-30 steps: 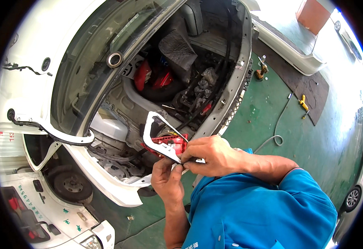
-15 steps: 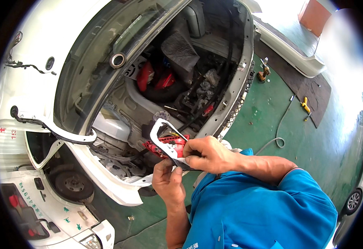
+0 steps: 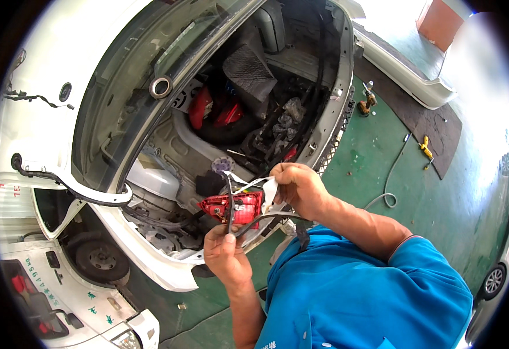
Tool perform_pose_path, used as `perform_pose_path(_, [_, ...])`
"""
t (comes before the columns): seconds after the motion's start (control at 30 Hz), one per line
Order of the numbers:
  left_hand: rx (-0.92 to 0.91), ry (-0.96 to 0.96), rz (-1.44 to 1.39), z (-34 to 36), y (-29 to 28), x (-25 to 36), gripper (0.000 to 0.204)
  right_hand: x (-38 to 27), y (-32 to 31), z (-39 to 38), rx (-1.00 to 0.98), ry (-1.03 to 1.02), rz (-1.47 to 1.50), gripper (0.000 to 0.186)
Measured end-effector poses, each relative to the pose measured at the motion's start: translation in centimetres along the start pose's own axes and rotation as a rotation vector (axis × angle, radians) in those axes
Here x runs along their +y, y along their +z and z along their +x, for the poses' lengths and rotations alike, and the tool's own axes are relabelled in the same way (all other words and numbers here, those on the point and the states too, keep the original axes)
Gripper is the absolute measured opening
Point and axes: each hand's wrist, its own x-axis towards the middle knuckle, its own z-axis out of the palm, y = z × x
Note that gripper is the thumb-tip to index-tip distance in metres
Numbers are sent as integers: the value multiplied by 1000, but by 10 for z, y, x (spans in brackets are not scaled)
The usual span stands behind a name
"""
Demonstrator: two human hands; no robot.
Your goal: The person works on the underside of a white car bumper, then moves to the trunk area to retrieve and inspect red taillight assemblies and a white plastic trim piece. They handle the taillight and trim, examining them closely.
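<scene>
Between my two hands hangs a thin, bent frame-shaped seal strip (image 3: 229, 195), dark along one side and white on other parts. The fingers and thumb of my left hand (image 3: 226, 253) pinch its dark lower corner. Higher up and to the right, my right hand (image 3: 304, 189) is closed on a white part of it, with the fingertips partly hidden. A dark length curves from the left hand toward my waist. Behind the strip, a red tail light (image 3: 247, 207) shows at the car's rear corner; the strip covers part of it.
The open boot (image 3: 202, 148) holds red parts, a dark quilted sheet (image 3: 248, 70) and plastic bags. A power drill (image 3: 368, 100), a yellow tool (image 3: 426, 152), a hose (image 3: 389, 195) and a white bumper (image 3: 405, 70) lie on the right. A white vehicle (image 3: 62, 279) stands at lower left.
My right hand has moved up and right, away from the left hand, carrying a white part of the strip. The strip has turned, with its dark side now showing, and more of the tail light is visible.
</scene>
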Motion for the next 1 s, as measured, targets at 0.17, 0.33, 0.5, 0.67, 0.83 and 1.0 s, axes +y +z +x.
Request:
perform_pose_path(0.17, [75,71,-18,11,-18,13,24,-13,-16,14,131,-45,270,19])
perform_pose_path(0.33, [55,81,-58,23,-48,25,25,-33,-57,26,140,-142,315,17])
perform_pose_path(0.5, [30,63,-88,28,-58,32,26,-50,-90,22,195,-198,297,16])
perform_pose_path(0.67, [43,21,-179,37,-81,28,28,-62,-128,12,375,-211,337,23])
perform_pose_path(0.83, [22,17,-208,44,-101,33,26,-79,-208,5,460,-285,479,18])
perform_pose_path(1.0, [39,78,-198,55,-99,31,23,-80,-243,-19,437,-312,452,20])
